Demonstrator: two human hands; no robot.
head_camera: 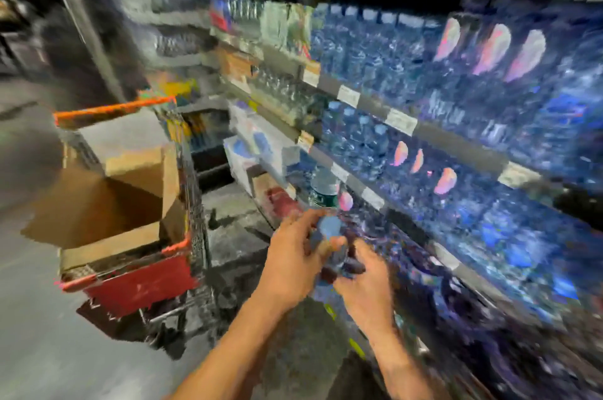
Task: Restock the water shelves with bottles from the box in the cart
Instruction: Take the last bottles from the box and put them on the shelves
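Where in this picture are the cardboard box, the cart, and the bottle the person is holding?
box [98, 204]: head view, on its inner wall.
cart [140, 285]: head view, on its red front panel.
bottle [328, 228]: head view, on its blue cap, between both hands.

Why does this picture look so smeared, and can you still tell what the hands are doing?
Head view: motion blur smears the shelves; the wide lens bends them. Both the left hand and right hand grip a blue-capped bottle, details unclear.
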